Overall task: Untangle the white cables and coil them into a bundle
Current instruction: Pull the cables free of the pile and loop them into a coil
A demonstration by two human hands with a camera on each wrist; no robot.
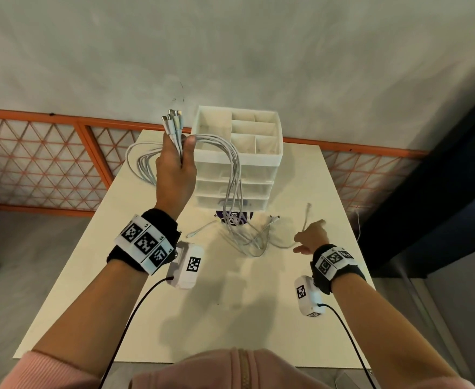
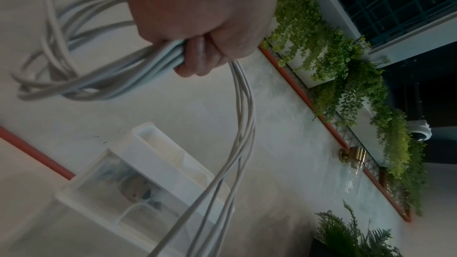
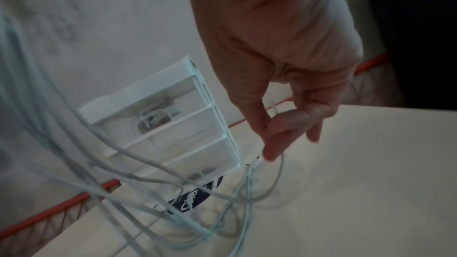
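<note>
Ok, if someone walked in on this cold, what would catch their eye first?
Probably the left hand raised above the table, gripping a bunch of white cables with their plugs sticking up and their lengths drooping to the tabletop. Right behind them stands a white drawer organizer. Lower right, the right hand pinches a single cable end just above the table.

Head cam looks steeply down over table. Left wrist cam close behind raised fist, tilted toward wall. Right wrist cam close, low, facing tabletop. All share drawer unit, frame center.
</note>
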